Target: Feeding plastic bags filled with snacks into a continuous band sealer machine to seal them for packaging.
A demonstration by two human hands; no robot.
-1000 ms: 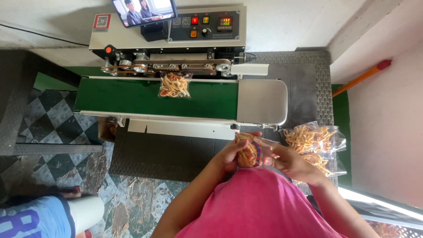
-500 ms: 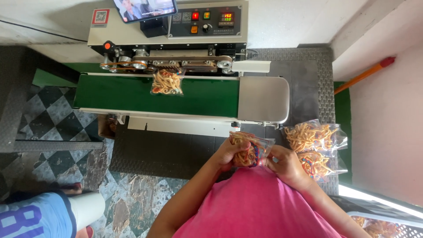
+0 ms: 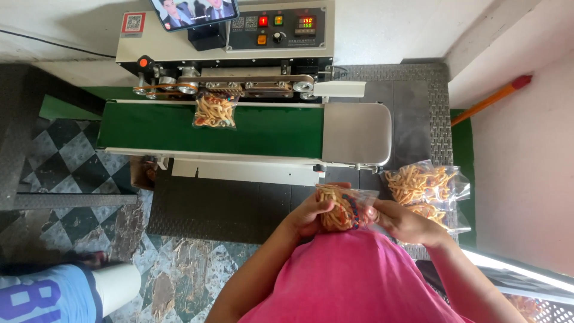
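Observation:
Both hands hold one clear bag of yellow stick snacks [image 3: 341, 206] just in front of my pink shirt. My left hand [image 3: 310, 214] grips its left side and my right hand [image 3: 402, 222] grips its right side. A second snack bag [image 3: 214, 110] rides on the green conveyor belt [image 3: 269, 130] with its top under the sealing band of the grey sealer machine [image 3: 179, 54]. Two or more filled snack bags [image 3: 426, 182] lie to the right of my right hand.
A phone [image 3: 192, 10] showing video leans on top of the sealer, beside a control panel [image 3: 278, 27] with lit displays. The conveyor's metal end plate [image 3: 357, 133] lies just beyond my hands. Another person's leg in blue shorts [image 3: 54, 296] is at bottom left. An orange stick [image 3: 490, 98] leans at right.
The bag on the belt has travelled left along the sealing band. My hands have stayed close together on the held bag, turning it a little.

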